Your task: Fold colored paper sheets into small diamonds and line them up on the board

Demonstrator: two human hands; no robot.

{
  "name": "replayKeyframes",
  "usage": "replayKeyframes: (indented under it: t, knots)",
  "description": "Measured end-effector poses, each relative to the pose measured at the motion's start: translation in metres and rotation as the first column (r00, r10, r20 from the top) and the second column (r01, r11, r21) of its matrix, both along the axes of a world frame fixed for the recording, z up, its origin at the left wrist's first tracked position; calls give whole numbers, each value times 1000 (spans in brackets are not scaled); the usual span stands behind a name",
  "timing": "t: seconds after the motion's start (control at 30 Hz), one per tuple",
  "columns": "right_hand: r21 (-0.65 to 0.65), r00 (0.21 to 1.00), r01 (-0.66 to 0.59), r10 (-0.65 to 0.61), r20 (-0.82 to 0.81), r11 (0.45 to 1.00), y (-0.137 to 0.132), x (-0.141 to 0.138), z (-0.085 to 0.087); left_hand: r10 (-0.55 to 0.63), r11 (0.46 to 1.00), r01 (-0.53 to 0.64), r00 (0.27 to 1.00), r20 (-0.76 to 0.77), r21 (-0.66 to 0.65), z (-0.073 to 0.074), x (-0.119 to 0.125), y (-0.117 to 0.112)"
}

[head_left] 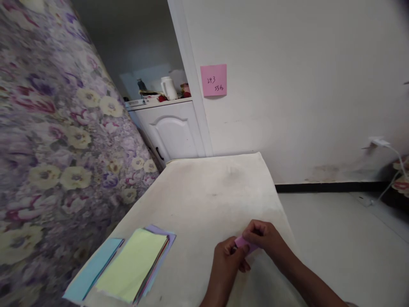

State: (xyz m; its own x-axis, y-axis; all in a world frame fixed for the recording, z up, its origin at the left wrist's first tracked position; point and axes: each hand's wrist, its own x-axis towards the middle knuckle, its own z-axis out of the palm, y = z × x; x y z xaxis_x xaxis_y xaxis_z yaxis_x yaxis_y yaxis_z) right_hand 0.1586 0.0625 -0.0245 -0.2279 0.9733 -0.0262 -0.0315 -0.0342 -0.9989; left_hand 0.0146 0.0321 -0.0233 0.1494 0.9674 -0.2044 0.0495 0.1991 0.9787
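Observation:
Both of my hands meet over the near right part of a white table (207,192). My left hand (227,260) and my right hand (263,238) are closed on a small pink piece of paper (242,243), which shows between the fingers. Most of the paper is hidden by the fingers. A stack of coloured paper sheets (134,264), with a yellow-green one on top, lies at the near left of the table. A light blue sheet (92,268) lies beside it.
A flowered fabric surface (47,149) rises along the left. A pink note (213,80) with writing sticks on the white wall. Behind a doorway stands a white cabinet (169,128) with a jug and small items. A plug and cable (380,143) hang at right above the floor.

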Motion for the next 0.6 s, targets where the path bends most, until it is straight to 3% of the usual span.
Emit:
replayKeyframes:
  t: [0.33,0.6]
  knots:
    - [-12,999,31,-30,41,999,3,-2,-8,83,996,-84,995,50,30,5,-7,0]
    - [-50,998,25,-27,-51,998,1,-2,-2,41,996,-44,999,35,75,9,-7,-2]
